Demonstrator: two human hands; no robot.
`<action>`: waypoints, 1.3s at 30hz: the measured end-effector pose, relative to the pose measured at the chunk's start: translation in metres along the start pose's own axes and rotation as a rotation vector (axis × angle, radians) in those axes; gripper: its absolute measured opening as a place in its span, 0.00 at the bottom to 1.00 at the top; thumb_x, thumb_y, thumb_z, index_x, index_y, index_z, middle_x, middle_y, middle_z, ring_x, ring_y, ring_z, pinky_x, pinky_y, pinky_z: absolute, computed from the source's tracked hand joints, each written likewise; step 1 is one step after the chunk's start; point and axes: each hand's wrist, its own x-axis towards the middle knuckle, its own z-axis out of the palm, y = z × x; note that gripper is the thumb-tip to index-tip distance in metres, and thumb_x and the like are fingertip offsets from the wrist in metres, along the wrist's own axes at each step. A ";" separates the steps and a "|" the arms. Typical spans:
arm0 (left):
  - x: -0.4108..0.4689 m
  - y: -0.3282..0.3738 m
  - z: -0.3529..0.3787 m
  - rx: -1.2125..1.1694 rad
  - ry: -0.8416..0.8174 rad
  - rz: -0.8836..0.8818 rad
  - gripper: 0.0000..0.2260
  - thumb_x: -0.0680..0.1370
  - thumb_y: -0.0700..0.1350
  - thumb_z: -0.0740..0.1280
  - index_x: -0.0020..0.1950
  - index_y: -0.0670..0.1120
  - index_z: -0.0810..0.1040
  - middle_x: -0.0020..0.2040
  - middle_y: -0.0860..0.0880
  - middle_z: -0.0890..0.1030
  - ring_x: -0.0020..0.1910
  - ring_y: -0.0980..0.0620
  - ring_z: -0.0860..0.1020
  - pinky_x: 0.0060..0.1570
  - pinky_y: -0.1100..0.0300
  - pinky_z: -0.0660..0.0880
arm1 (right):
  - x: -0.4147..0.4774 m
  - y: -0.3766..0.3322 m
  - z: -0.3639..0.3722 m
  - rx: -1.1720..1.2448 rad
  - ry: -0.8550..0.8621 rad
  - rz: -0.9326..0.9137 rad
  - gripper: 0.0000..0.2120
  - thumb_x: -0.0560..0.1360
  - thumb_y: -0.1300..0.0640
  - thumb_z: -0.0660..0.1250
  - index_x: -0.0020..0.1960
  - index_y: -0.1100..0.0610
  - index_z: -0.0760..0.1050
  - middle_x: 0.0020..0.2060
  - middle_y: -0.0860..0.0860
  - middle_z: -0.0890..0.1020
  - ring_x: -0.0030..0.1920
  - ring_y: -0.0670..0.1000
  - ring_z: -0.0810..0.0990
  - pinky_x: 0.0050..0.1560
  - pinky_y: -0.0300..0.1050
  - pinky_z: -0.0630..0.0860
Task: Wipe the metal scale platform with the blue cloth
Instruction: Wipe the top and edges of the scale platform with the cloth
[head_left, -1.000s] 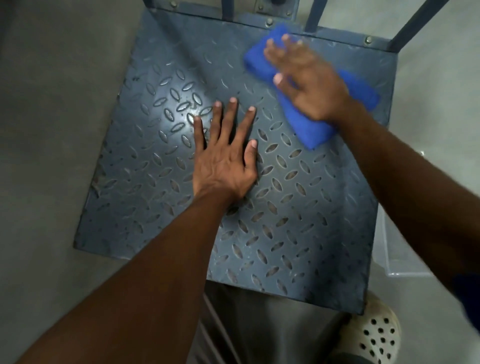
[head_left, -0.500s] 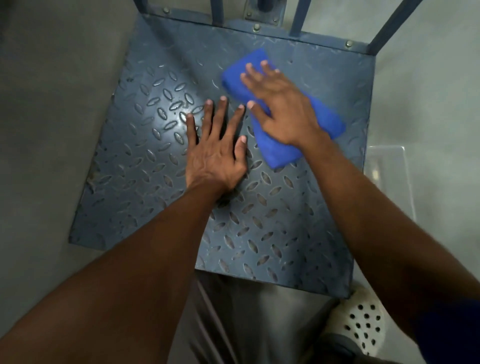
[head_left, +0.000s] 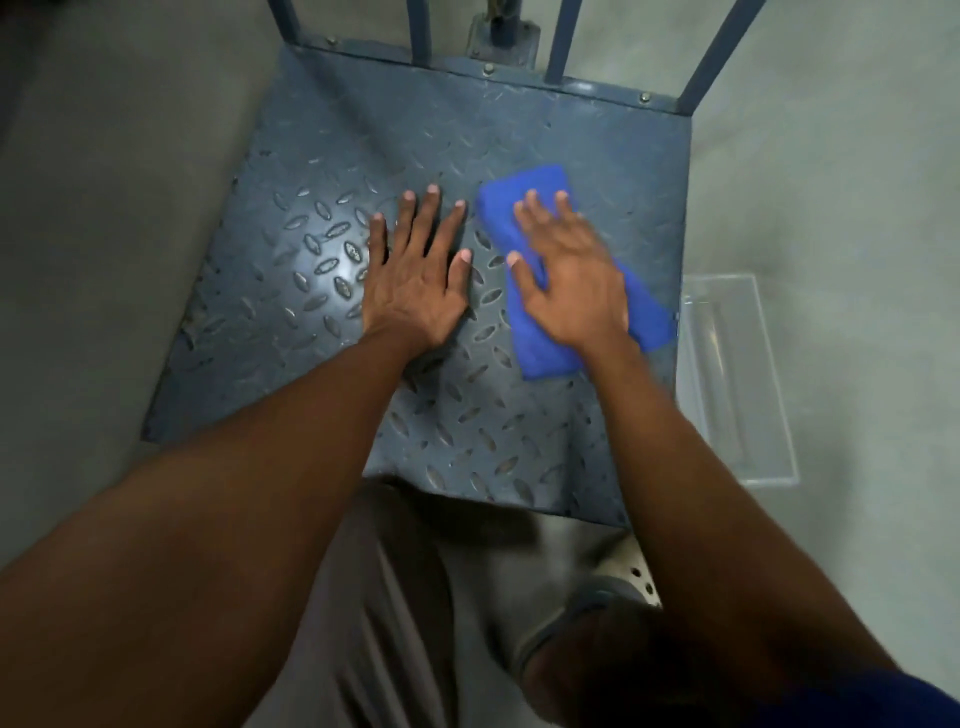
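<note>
The platform (head_left: 322, 270), a rigid studded steel plate on the floor, will not shift or flex under pressure, though its raised studs look likely to snag fabric. The left hand (head_left: 415, 280) lies flat and open near its centre, holding nothing. Toward the right edge the right hand (head_left: 566, 280), fingers spread, pins the folded cloth (head_left: 535, 353) beneath its palm; soft and light, the cloth is best pressed flat, not pinched.

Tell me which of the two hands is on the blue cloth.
The right hand: it presses flat on the blue cloth near the platform's right side. The left hand lies bare on the tread plate beside it, with no cloth under it.
</note>
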 end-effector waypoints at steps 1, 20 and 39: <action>-0.005 -0.007 0.001 -0.016 0.016 0.025 0.30 0.86 0.58 0.44 0.89 0.53 0.52 0.89 0.50 0.49 0.88 0.48 0.46 0.85 0.42 0.41 | -0.003 -0.003 0.003 0.023 -0.006 -0.077 0.27 0.86 0.44 0.58 0.80 0.55 0.71 0.80 0.52 0.71 0.83 0.59 0.64 0.83 0.56 0.63; -0.023 -0.046 0.008 0.075 0.079 -0.049 0.40 0.84 0.67 0.45 0.88 0.42 0.44 0.89 0.43 0.43 0.88 0.46 0.41 0.86 0.42 0.42 | 0.099 0.001 0.013 -0.094 -0.011 0.356 0.29 0.86 0.44 0.51 0.84 0.50 0.63 0.84 0.49 0.63 0.85 0.60 0.56 0.85 0.55 0.55; -0.087 -0.088 0.012 0.039 0.119 0.181 0.38 0.87 0.63 0.53 0.86 0.36 0.54 0.87 0.38 0.53 0.88 0.42 0.50 0.86 0.43 0.48 | -0.030 -0.107 0.021 -0.078 -0.064 -0.138 0.25 0.88 0.51 0.54 0.83 0.56 0.66 0.82 0.52 0.67 0.84 0.61 0.60 0.83 0.60 0.60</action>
